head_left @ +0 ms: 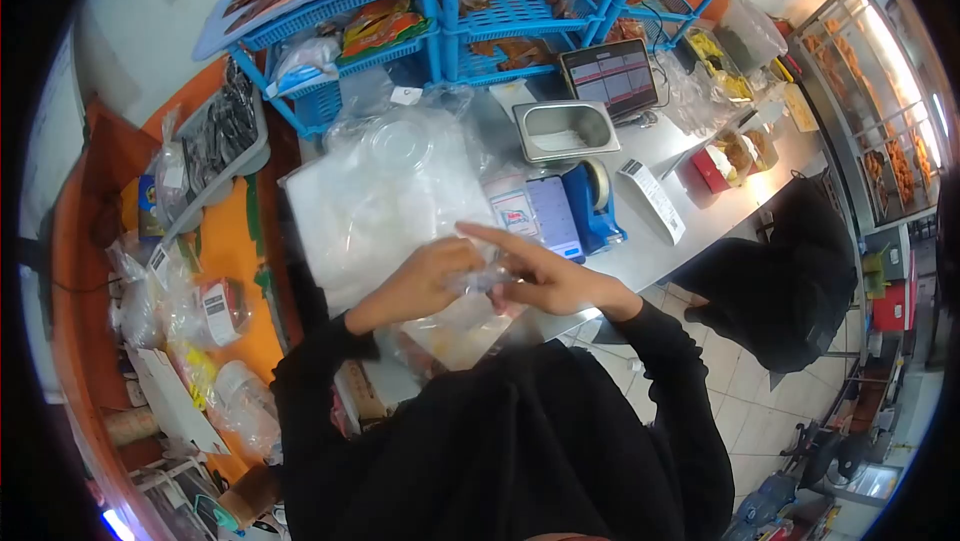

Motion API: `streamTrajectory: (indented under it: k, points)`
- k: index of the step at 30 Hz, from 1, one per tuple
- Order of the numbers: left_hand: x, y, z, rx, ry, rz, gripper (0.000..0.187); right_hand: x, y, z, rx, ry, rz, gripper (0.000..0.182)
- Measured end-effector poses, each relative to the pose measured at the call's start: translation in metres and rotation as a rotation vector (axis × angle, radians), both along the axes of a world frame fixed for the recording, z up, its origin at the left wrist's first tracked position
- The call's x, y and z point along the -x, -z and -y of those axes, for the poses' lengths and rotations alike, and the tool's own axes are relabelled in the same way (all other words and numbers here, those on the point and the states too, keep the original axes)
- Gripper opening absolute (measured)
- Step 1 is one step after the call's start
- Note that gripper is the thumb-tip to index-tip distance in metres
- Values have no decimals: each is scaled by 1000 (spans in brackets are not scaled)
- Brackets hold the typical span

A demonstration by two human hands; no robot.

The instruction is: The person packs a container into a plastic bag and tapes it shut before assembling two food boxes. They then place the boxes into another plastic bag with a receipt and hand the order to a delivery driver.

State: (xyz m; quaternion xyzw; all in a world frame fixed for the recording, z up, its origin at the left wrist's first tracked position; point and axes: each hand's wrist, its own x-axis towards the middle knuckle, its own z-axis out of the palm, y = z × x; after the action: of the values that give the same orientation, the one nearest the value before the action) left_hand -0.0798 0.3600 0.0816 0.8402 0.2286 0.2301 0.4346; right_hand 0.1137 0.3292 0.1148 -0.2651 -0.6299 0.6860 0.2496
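My left hand [432, 279] is closed around the gathered neck of a clear plastic bag [475, 283], over the front edge of the counter. From the other side my right hand [560, 281] pinches the same twisted plastic, its index finger stretched out toward the left. The lower part of the bag hangs below my hands near my body, and its contents cannot be made out. Just beyond my left hand lies a stack of white sheets in plastic [350, 211], with a round clear lid [402, 144] on top. A phone [556, 216] lies beyond my right hand.
Blue plastic racks [440, 16] stand at the back. A metal pan [566, 131], blue tape dispenser [597, 203], tablet [610, 76] and paper receipt [652, 201] are on the counter. An orange shelf [235, 251] holds bags at left. A person in black [785, 281] is at right.
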Motion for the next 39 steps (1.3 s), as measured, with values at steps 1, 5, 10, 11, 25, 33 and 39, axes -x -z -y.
streamTrajectory:
  k: [1,5,10,11,25,33,39]
  points:
    - [0,0,-2,-2,-2,-4,12,-6,-2,-5,-149,-67,87,60]
    - [-9,8,-2,15,171,216,19,-27,13,-31,-163,-253,100,58]
    - [20,66,8,1534,-106,883,17,-91,68,-141,-567,418,348,12]
    - [18,65,15,1531,-105,855,17,-108,76,-163,-747,466,642,9]
    - [-20,71,35,1187,-655,834,39,-153,158,-212,-970,321,1170,9]
    - [-36,67,18,1084,-672,588,39,-170,131,-170,-795,655,862,14]
    - [-46,60,20,729,-732,392,38,-125,47,-68,-794,673,410,14]
